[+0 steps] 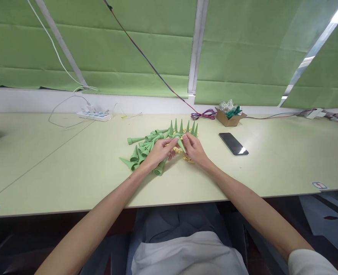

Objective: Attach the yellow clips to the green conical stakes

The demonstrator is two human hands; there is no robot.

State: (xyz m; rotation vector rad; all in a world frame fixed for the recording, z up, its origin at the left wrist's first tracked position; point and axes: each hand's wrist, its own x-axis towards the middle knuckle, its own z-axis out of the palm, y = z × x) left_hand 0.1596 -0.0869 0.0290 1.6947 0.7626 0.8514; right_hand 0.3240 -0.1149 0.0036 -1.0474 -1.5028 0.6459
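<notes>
Over the middle of the table, my left hand and my right hand meet around one green plastic spike. Its pointed end slants down toward me, and the fingers of both hands are closed on its wider end. Just behind my hands, several similar green spikes stand upright in a row. A loose heap of hollow green spikes lies beside and partly under my left hand. Small yellow pieces lie below and behind my right hand, partly hidden by it.
A black phone lies to the right. Behind it stands a small cardboard box with green and clear plastic stuff, next to a coiled red-and-blue cable. A white power strip with cords sits at the back left of the table.
</notes>
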